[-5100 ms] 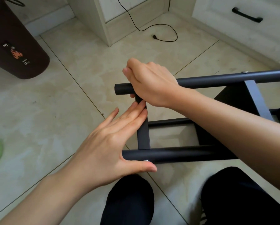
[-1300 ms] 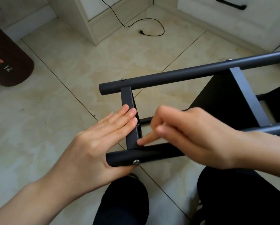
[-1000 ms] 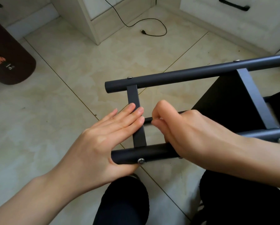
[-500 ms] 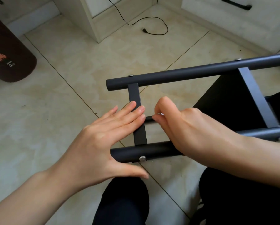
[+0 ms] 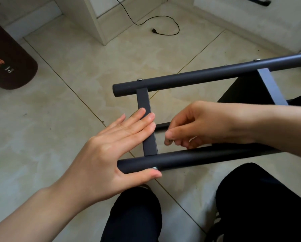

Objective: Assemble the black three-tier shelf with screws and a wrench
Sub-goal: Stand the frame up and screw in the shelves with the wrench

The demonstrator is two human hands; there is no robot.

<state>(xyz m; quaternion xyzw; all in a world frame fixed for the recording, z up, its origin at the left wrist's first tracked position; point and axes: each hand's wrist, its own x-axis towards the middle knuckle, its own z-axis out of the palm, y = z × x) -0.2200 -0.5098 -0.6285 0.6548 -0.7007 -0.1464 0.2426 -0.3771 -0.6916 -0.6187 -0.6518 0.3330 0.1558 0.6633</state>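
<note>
The black shelf frame lies on its side over the tiled floor. Its far tube and near tube run left to right, joined by a flat crossbar. A second crossbar and a dark shelf panel sit further right. Screw heads show on the far tube and the near tube. My left hand presses flat, straight fingers against the crossbar, thumb under the near tube. My right hand hovers just right of the crossbar, its fingertips pinching a small metal part, probably a screw.
A black cable with a plug trails on the floor by a white cabinet. A dark brown object with a flame logo stands at the left. My legs in black trousers are below the frame.
My right hand left the far tube, came down between the tubes beside the crossbar, and has just drawn back slightly right with its fingertips pinched. My left hand stays pressed on the crossbar.
</note>
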